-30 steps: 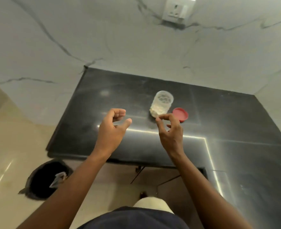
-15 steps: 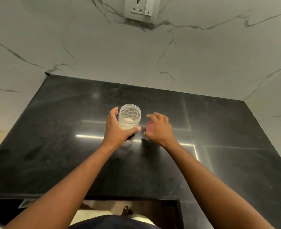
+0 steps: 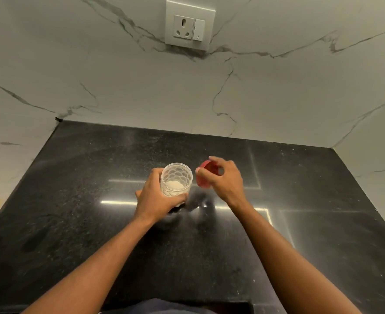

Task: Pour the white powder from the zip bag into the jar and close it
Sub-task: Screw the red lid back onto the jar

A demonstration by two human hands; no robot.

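I see a white marble-veined wall (image 3: 96, 75) filling the upper part of my view, with a white socket-and-switch plate (image 3: 190, 28) mounted high on it. Below it lies the black polished table (image 3: 85, 211), speckled and glossy, with bright strips of reflected light across its middle.

My left hand (image 3: 156, 199) is wrapped around the jar (image 3: 176, 181), thumb on the near side and fingers (image 3: 154, 177) curled round its left wall, gripping it firmly. The jar stands upright near the middle of the table. It is clear, with a faceted, scale-like pattern pressed into its wall, and its mouth is open. A low mound of white powder (image 3: 174, 185) sits at the bottom, filling only a small part of it.

My right hand (image 3: 224, 179) pinches the red lid (image 3: 204, 175) just to the right of the jar, lifted off the table and tilted on edge, its round rim facing left toward the jar. The lid and jar are close but not touching. The lid is plain red and partly hidden behind my fingers.
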